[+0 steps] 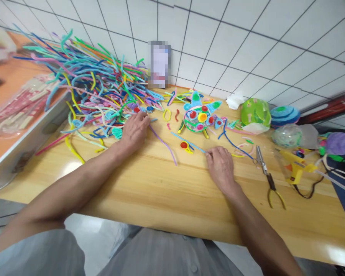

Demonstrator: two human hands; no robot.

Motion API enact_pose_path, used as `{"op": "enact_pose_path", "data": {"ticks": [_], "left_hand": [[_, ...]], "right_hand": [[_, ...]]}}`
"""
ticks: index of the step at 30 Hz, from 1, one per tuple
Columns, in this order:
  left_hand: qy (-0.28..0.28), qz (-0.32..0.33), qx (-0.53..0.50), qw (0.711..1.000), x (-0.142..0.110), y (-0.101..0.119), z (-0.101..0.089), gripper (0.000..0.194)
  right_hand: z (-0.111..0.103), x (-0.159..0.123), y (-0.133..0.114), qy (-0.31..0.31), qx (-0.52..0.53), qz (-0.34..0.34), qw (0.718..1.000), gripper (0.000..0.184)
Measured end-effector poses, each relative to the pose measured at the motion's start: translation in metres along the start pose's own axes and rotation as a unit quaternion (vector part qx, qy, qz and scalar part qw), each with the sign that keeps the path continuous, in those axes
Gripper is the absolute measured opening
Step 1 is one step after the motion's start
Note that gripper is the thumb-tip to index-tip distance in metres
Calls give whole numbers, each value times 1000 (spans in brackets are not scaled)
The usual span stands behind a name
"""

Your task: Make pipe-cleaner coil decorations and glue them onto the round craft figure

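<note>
My right hand [220,168] has its fingertips closed on one end of a light blue pipe cleaner [188,142], which stretches left across the table. My left hand [135,128] rests at the right edge of a big tangle of coloured pipe cleaners [103,84], fingers curled down; what they hold, if anything, is hidden. Beside it lies a purple pipe cleaner [163,142]. Between the hands sits a small yellow coil with a red centre [184,145]. Behind it stands a round pipe-cleaner figure [197,118] with blue ears and coloured discs.
A phone [160,65] leans on the tiled wall. At the right lie scissors [261,159], yellow-handled pliers [272,188] and a yellow glue gun [296,166]. A green wrapped ball [255,115] and blue coiled piece [284,116] stand behind. A grey-walled tray [43,132] is at the left.
</note>
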State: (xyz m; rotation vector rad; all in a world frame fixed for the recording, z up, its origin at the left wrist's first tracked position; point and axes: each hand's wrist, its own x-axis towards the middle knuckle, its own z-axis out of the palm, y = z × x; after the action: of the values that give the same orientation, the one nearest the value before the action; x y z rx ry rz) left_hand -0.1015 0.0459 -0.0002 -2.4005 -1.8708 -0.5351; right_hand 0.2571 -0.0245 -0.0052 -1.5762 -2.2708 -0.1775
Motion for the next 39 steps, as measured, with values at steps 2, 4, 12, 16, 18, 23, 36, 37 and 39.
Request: {"op": "enact_pose_path", "data": {"ticks": [2, 4, 12, 16, 18, 23, 36, 37, 39], "left_hand": [[39, -42, -2, 998, 0, -1, -2, 28], [80, -68, -20, 994, 1, 2, -8, 27], [-83, 43, -364, 927, -8, 36, -43, 52], [-225, 71, -410, 881, -11, 43, -54, 49], [-277, 96, -400, 868, -10, 41, -56, 44], [-252, 134, -354, 891, -11, 42, -49, 31], [-217, 165, -333, 902, -22, 48, -27, 20], [-212, 167, -329, 905, -21, 46, -27, 20], [-201, 173, -317, 911, -19, 43, -26, 19]], "right_hand": [[0, -2, 0, 22, 13, 8, 1000, 12], [-2, -4, -3, 62, 28, 14, 998, 12], [-10, -8, -20, 147, 66, -61, 985, 8], [-6, -9, -19, 135, 68, -51, 987, 8], [-4, -10, -17, 127, 74, -42, 988, 8], [-1, -12, -12, 133, 77, -51, 987, 8], [3, -12, -10, 130, 91, -106, 982, 10], [3, -12, -9, 139, 86, -99, 982, 11], [2, -11, -8, 152, 79, -98, 980, 10]]}}
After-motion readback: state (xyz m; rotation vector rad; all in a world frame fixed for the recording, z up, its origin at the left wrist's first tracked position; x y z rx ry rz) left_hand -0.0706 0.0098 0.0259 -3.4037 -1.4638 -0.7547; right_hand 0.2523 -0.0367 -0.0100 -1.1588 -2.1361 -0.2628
